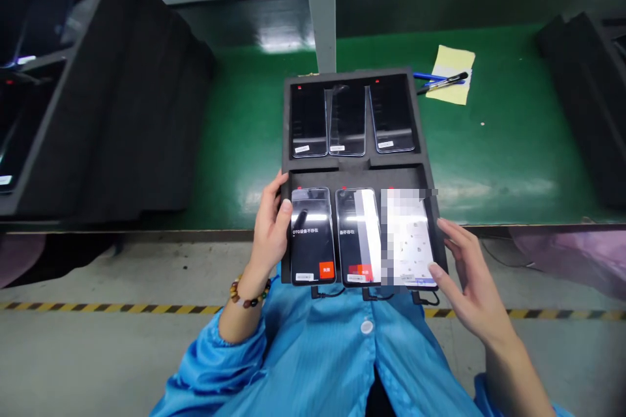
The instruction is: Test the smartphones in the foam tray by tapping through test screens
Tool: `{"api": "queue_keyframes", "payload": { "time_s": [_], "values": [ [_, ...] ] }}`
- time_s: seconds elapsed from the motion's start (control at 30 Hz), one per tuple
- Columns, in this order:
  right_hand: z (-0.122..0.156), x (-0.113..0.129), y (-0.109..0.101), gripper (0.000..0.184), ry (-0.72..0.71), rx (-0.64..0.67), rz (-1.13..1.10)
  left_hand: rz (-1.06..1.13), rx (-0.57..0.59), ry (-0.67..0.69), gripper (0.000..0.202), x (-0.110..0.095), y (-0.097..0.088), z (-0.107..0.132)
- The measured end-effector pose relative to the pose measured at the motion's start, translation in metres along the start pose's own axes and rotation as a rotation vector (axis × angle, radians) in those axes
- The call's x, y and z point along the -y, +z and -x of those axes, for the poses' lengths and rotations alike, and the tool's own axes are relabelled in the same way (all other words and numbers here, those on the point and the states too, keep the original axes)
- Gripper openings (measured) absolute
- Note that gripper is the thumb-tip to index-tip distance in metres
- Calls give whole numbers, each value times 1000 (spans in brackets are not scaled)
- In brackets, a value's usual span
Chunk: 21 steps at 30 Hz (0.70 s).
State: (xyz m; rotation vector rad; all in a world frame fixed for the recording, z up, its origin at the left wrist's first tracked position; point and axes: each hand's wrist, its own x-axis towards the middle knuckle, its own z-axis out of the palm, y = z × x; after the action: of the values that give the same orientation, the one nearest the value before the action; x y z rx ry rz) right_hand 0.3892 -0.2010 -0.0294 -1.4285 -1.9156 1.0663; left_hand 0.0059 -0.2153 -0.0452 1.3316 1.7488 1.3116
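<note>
Far left: stacks of dark foam trays (122, 98) on the green surface (235, 117), some with phones in them, well clear of the hands. Left hand (271, 228), beaded bracelet (249, 293) on the wrist: grip closed on the left edge of the black foam tray (357, 169), thumb lying over onto the left phone (313, 236), fingers wrapped round the tray's side. Tray pokes out past the surface edge over the lap; its far half rests on the surface. Near row has three phones, each with a cable (325, 293) plugged in at the bottom. Left phone is lit, reads "OTG设备不存在" with an orange-red square at lower right; white label at bottom too small to read. Middle phone (358, 238) shows part of the same text under glare, same orange-red mark. Right phone (411, 238) has a white screen, content blurred out. Far row: three dark phones (348, 120) with small white labels, unreadable. Right hand (472, 287): grip apart, fingers extended, fingertips touching the tray's lower right corner beside the right phone, clamping nothing. Beyond the tray on the right: yellow note (452, 75) with pens (443, 83) across it, more dark foam (587, 91) at far right. Grey post (320, 6) stands just behind the tray.
</note>
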Motion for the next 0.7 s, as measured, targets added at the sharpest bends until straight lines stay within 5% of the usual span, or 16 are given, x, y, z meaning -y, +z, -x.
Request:
{"api": "queue_keyframes", "payload": {
  "time_s": [0.33,0.47,0.7],
  "values": [
    [-1,6,5,56,-56,-44,56,91,-30,-16,77,-5,11,-1],
    [1,3,3,42,-168,-32,93,126,-19,-42,74,-2,9,-4],
    [5,7,1,52,-189,-26,174,164,-28,-44,57,-2,8,-3]
  ]
}}
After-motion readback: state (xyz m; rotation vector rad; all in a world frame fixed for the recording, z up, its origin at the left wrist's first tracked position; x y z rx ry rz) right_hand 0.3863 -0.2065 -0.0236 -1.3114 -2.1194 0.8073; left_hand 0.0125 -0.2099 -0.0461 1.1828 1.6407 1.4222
